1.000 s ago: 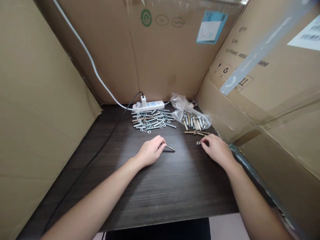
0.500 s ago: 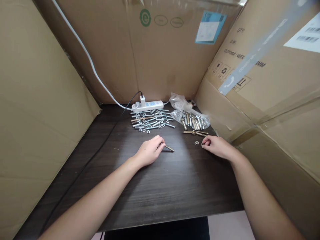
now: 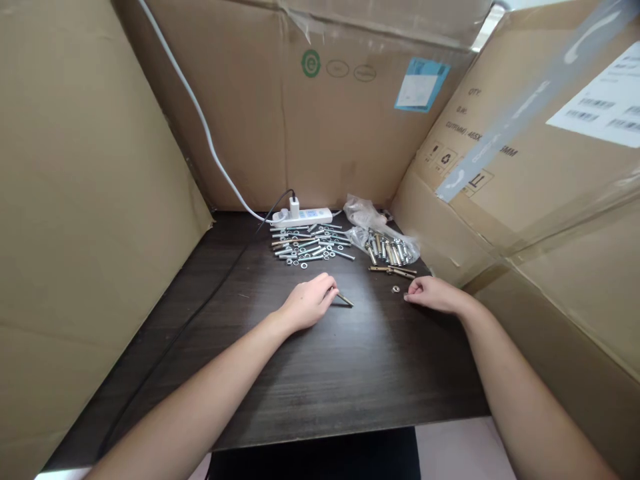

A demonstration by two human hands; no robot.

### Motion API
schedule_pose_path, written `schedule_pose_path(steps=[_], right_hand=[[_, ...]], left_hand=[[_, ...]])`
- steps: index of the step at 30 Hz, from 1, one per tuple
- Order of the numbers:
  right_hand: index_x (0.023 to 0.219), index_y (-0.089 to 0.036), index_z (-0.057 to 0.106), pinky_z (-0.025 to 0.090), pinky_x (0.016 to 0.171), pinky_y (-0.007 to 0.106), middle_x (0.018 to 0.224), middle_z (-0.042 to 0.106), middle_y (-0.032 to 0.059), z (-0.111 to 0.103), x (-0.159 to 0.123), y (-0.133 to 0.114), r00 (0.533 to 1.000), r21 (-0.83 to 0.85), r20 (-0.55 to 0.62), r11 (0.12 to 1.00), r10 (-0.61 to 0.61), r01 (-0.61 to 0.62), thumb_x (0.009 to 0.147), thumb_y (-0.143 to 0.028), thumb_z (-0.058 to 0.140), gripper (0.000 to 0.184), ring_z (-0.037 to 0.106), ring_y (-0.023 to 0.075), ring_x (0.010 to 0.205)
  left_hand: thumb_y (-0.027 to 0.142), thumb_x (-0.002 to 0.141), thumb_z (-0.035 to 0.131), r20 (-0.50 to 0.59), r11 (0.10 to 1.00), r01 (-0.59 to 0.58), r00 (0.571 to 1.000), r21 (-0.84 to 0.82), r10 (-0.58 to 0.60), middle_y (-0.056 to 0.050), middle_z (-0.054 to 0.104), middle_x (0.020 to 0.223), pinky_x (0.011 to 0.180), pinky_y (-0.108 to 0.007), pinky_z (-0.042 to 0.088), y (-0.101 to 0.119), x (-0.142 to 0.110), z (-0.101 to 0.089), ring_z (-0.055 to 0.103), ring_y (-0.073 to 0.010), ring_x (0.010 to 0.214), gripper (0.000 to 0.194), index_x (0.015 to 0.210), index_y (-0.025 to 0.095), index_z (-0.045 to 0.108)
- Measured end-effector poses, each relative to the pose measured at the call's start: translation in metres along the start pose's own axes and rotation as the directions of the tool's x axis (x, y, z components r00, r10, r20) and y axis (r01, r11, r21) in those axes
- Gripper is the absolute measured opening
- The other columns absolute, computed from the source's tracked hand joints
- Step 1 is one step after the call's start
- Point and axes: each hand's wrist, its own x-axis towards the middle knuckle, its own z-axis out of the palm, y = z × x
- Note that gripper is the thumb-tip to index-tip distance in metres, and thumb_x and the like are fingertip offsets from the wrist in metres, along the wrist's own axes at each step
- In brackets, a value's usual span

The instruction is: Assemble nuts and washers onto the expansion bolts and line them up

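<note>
My left hand [image 3: 313, 301] pinches a thin bolt [image 3: 345, 300], whose shaft sticks out to the right just above the table; its other end is hidden by my fingers. My right hand [image 3: 431, 293] is closed in a pinch low over the table at the right. Whatever lies between its fingertips is too small or too covered to name. Just left of those fingertips a nut [image 3: 396, 289] lies loose on the wood. Behind it are some brass-coloured sleeves [image 3: 380, 269], close to my right hand.
Silver bolts, nuts and washers [image 3: 313, 245] lie spread at the back. To their right is a clear plastic bag [image 3: 363, 212] with sleeve bolts [image 3: 387, 250]. A white power strip [image 3: 315, 217] sits behind, and a black cable [image 3: 200, 305] crosses the table [image 3: 320, 380]. Cardboard walls [image 3: 320, 147] enclose three sides.
My right hand has drawn away from the nut, slightly right and towards me, its fingers closing together. My left hand keeps its hold on the bolt. The camera view has shifted a little.
</note>
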Motion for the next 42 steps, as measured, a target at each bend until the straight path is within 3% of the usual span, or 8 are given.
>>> schedule_pose_path(steps=[11,16,25,31,37,42], right_hand=[[0.061,-0.019,0.045,0.029,0.05,0.023,0.054,0.042,-0.0045,0.008,-0.002,0.01,0.993,0.144,0.049,0.985,-0.109,0.1,0.068,-0.046,0.056,0.03,0.036,0.0093,0.052],[0.071,-0.019,0.051,0.032,0.052,0.023,0.06,0.05,-0.0027,0.01,-0.007,0.011,0.993,0.118,-0.1,0.99,-0.062,0.073,0.067,-0.045,0.06,0.028,0.042,0.0107,0.055],[0.07,-0.017,0.058,0.036,0.051,0.023,0.063,0.06,0.0016,0.0,-0.003,0.001,0.998,0.002,0.04,0.999,0.04,-0.04,0.07,-0.037,0.061,0.02,0.051,0.0122,0.054],[0.065,-0.017,0.059,0.036,0.054,0.024,0.062,0.061,0.0024,0.0,-0.007,-0.005,0.999,-0.01,0.009,0.999,0.035,-0.035,0.068,-0.035,0.063,0.019,0.052,0.0133,0.058],[0.063,-0.018,0.052,0.031,0.048,0.023,0.053,0.049,-0.0027,0.006,-0.006,-0.001,0.998,0.099,0.044,0.994,0.034,-0.039,0.067,-0.037,0.061,0.022,0.042,0.0102,0.05],[0.06,-0.018,0.045,0.028,0.049,0.023,0.052,0.043,-0.0049,0.013,-0.005,0.004,0.998,0.133,-0.003,0.989,-0.063,0.063,0.066,-0.033,0.058,0.02,0.037,0.0088,0.051]], left_hand=[[0.034,0.096,0.035,-0.001,1.0,0.006,1.0,-0.013,-0.006,-0.001,0.058,0.095,0.07,-0.028,0.042,0.001,0.0,-0.001,0.056,-0.0153,0.076,0.022,0.094,0.021,0.053],[0.034,0.096,0.035,0.002,1.0,0.009,1.0,-0.002,-0.009,-0.001,0.057,0.094,0.069,-0.028,0.042,0.001,0.001,-0.001,0.055,-0.0153,0.074,0.021,0.094,0.021,0.052],[0.034,0.096,0.035,-0.003,1.0,0.002,1.0,0.004,-0.002,-0.001,0.057,0.094,0.069,-0.028,0.041,-0.001,0.0,0.0,0.055,-0.0153,0.075,0.021,0.093,0.022,0.051],[0.034,0.096,0.035,-0.009,1.0,-0.005,1.0,-0.001,0.005,0.0,0.057,0.094,0.07,-0.027,0.042,0.0,0.001,0.001,0.056,-0.0149,0.076,0.021,0.093,0.021,0.051],[0.034,0.096,0.035,-0.004,1.0,-0.006,1.0,0.015,0.006,-0.001,0.058,0.094,0.07,-0.028,0.042,0.001,0.0,0.0,0.056,-0.0153,0.076,0.021,0.094,0.021,0.052],[0.034,0.095,0.036,-0.01,1.0,-0.005,1.0,0.004,0.005,-0.002,0.058,0.095,0.071,-0.028,0.043,0.002,-0.001,-0.002,0.056,-0.0155,0.077,0.021,0.094,0.021,0.053]])
